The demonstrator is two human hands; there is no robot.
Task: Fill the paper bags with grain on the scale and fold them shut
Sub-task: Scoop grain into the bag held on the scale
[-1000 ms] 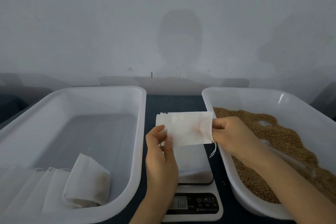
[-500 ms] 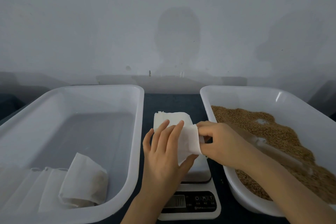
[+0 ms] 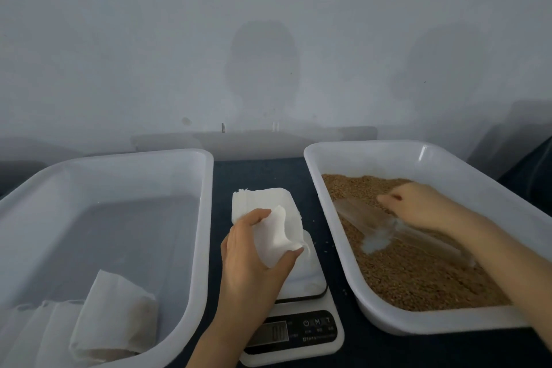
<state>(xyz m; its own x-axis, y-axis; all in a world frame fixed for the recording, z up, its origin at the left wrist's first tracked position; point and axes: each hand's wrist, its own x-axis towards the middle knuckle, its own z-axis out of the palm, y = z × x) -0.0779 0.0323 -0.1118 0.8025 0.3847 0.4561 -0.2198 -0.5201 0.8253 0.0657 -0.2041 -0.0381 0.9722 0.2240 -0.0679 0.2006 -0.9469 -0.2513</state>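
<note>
Left hand [image 3: 257,251], lower centre of frame: fingers and thumb curled round one paper bag [image 3: 276,233], holding it crumpled-open just over the scale [image 3: 298,331] plate. Right hand [image 3: 424,206], right of centre, sits down in the grain [image 3: 418,272], fingers curled onto a clear scoop [image 3: 367,224]. It looks like a grip, but the scoop is blurred. The scoop's long axis runs upper left to lower right, with its mouth toward the bag. The bag lies left of and below the right hand, across the tray wall [image 3: 331,209], so the loaded scoop has to clear that rim. Judging by this, filling hasn't started. Spare bags [image 3: 257,199] are stacked behind the scale, and one folded bag [image 3: 116,314] sits in the left tray [image 3: 206,218].
</note>
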